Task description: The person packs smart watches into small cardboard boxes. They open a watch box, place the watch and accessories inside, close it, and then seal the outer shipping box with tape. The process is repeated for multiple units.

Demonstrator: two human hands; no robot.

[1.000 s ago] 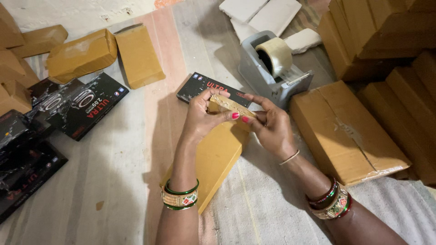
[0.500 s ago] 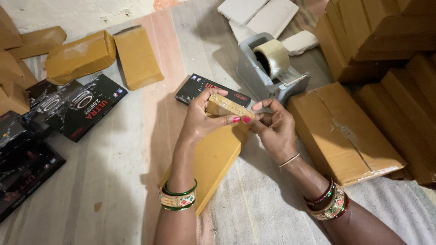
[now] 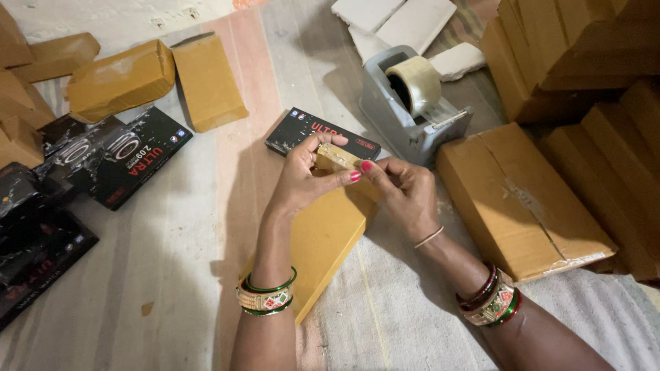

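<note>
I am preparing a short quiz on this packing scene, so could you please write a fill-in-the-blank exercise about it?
1. Both hands, the left hand and right hand, fold the flap of a ____ paper envelope.
2. The black box lies just beyond the ____ hand.
3. The roll of tape sits in a ____ dispenser.
4. Both wrists wear ____.

Missing words: brown; left; grey; bangles
</note>
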